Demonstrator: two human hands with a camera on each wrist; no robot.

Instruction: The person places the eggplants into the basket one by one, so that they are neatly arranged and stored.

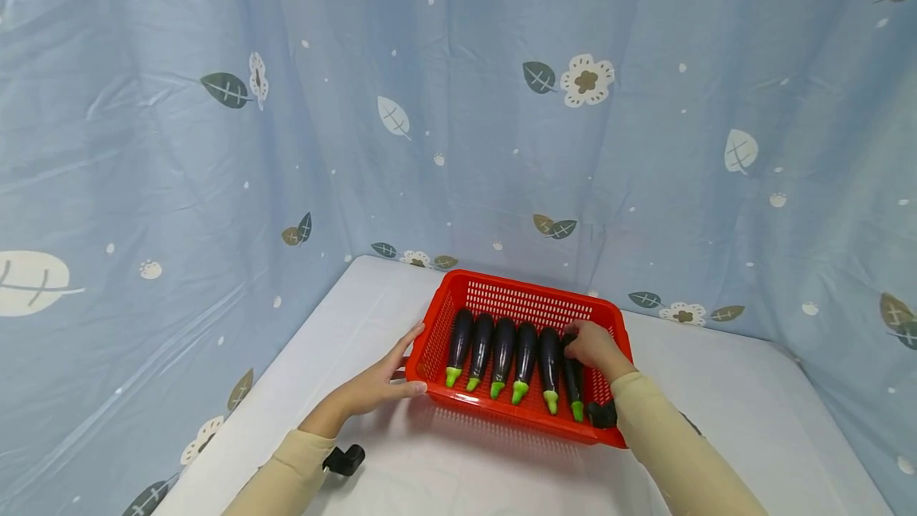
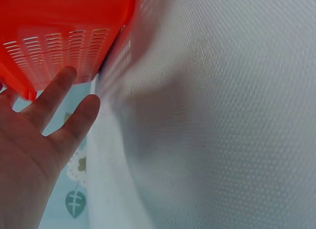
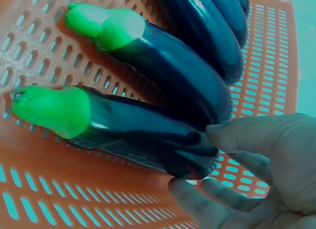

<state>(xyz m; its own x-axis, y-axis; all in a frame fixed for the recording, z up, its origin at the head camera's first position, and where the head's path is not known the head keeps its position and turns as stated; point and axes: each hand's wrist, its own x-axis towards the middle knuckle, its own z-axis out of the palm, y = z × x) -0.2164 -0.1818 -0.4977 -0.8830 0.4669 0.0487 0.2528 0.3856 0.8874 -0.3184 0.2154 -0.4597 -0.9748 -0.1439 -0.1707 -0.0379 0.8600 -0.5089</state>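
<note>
Inside a red plastic basket [image 1: 466, 400], several dark purple eggplants [image 1: 505, 349] lie side by side, green stem ends towards the near side. My right hand [image 1: 593, 345] is at the far end of the rightmost eggplant [image 3: 133, 130]. In the right wrist view its thumb lies on top of that end and the fingers are along the other side, pinching it. At the basket's left edge is my left hand [image 1: 372, 388], thumb and fingers spread apart along the outside of the rim. The left wrist view shows its straight fingers [image 2: 81, 120] near the slotted basket wall.
The basket stands on a white-covered table [image 1: 344, 317], near its back edge. Blue curtains [image 1: 501, 142] with leaves and flowers hang behind and at the sides. Black devices [image 1: 345, 460] are at both wrists.
</note>
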